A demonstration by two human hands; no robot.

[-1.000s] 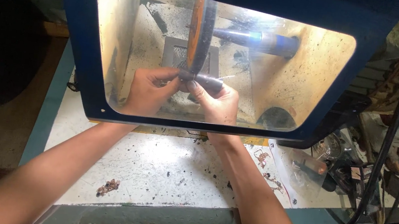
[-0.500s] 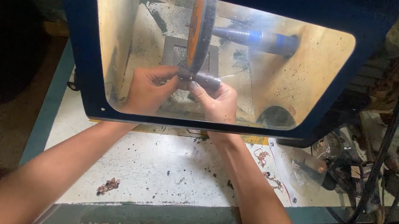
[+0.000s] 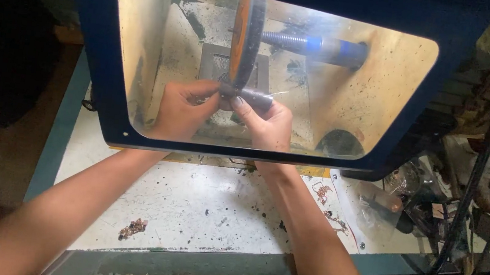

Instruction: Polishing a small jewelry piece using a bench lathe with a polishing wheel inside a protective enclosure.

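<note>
Desk (image 3: pixel 187 211): white top, speckled with dark debris; both forearms cross it toward the enclosure.
Enclosure (image 3: pixel 92 46): blue frame with a clear window, standing on the desk; both hands work inside it.
Wheel (image 3: pixel 245 39): orange disc seen edge-on, mounted on a shaft with a blue sleeve (image 3: pixel 329 47) running to the right.
Left hand (image 3: pixel 181 112): fingers curled, pinching the left end of the workpiece.
Right hand (image 3: pixel 268 125): fingers closed around the right end of the workpiece, thumb on top.
Workpiece (image 3: pixel 248 97): small dark grey piece, held between both hands, directly under the wheel's lower edge and touching it.
Scrap (image 3: pixel 133 228): small reddish-brown bits on the desk, near the left forearm.
</note>
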